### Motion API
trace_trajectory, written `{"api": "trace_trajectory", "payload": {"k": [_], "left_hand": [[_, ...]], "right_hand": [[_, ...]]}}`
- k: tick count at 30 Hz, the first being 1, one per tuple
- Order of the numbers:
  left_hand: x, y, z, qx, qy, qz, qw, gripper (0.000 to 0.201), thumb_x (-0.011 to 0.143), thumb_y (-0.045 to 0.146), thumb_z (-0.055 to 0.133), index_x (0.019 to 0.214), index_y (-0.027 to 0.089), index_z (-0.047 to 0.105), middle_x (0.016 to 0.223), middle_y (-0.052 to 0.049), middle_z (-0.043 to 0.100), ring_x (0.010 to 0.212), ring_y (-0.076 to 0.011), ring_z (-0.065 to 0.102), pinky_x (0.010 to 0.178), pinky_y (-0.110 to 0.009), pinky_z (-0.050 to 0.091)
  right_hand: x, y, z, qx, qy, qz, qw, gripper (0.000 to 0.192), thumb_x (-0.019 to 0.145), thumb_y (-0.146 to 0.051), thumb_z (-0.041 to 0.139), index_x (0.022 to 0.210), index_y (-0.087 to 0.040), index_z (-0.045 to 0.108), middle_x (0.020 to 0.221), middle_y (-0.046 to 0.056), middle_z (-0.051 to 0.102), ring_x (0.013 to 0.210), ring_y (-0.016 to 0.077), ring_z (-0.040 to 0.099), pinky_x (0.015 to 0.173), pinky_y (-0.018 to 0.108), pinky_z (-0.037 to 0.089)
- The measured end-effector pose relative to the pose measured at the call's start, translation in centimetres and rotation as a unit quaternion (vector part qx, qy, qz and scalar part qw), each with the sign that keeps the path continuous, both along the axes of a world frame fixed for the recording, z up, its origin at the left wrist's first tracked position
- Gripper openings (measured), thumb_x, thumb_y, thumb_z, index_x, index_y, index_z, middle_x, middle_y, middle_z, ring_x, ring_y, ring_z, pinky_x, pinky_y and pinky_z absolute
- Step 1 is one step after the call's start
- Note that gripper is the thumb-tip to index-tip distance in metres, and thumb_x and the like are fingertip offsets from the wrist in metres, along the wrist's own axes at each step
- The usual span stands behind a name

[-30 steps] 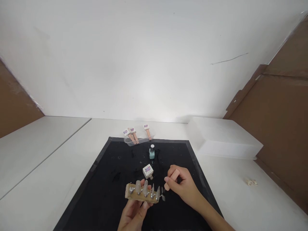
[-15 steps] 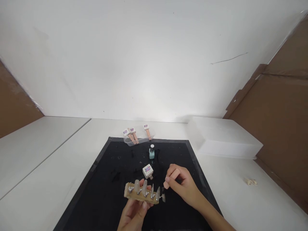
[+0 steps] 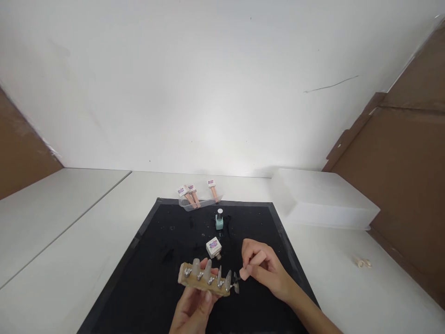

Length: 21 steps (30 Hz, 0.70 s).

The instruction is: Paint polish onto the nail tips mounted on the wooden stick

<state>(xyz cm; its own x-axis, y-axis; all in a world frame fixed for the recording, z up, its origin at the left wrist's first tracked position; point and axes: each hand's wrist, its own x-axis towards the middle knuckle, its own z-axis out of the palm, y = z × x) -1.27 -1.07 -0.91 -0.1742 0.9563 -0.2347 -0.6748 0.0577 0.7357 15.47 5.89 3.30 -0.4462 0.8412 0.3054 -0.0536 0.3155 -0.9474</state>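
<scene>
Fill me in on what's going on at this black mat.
A person's left hand holds up a wooden strip with false nail tips clipped along it. The right hand holds a peach polish cap with its brush at the rightmost tip. An opened square bottle and a teal bottle stand on the mat.

Open mat (image 3: 156, 260) left; bottles (image 3: 214, 247) crowd the middle.

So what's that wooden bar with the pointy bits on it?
The bar is a tan block that looks wooden, carrying a row of pale, translucent nail tips on small metal clips. It is held above the black mat, tilted down to the right. The left hand grips it from below; the right hand works a pink-handled brush at its right end.
</scene>
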Motion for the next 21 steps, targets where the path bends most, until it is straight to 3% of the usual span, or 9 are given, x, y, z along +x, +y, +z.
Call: {"api": "trace_trajectory", "payload": {"k": [11, 21], "left_hand": [[0.1, 0.0, 0.2, -0.002, -0.005, 0.018, 1.0, 0.033, 0.067, 0.029, 0.072, 0.099, 0.031, 0.07, 0.094, -0.006, 0.073, 0.091, -0.0257, 0.065, 0.077, -0.037, 0.053], [0.1, 0.1, -1.0, -0.011, 0.018, 0.039, 0.999, 0.038, 0.062, 0.033, 0.076, 0.099, 0.029, 0.071, 0.106, -0.009, 0.069, 0.108, -0.0355, 0.056, 0.083, -0.047, 0.05]], "right_hand": [[-0.2, 0.0, 0.5, -0.009, -0.01, 0.013, 1.0, 0.022, 0.076, -0.022, 0.061, 0.055, -0.019, 0.054, 0.061, 0.0, 0.049, 0.058, 0.0149, 0.044, 0.052, 0.028, 0.032], [-0.3, 0.1, 0.1, -0.009, -0.036, -0.007, 0.999, 0.021, 0.083, -0.024, 0.058, 0.063, -0.019, 0.058, 0.061, 0.001, 0.058, 0.056, 0.014, 0.048, 0.051, 0.025, 0.034]]}}
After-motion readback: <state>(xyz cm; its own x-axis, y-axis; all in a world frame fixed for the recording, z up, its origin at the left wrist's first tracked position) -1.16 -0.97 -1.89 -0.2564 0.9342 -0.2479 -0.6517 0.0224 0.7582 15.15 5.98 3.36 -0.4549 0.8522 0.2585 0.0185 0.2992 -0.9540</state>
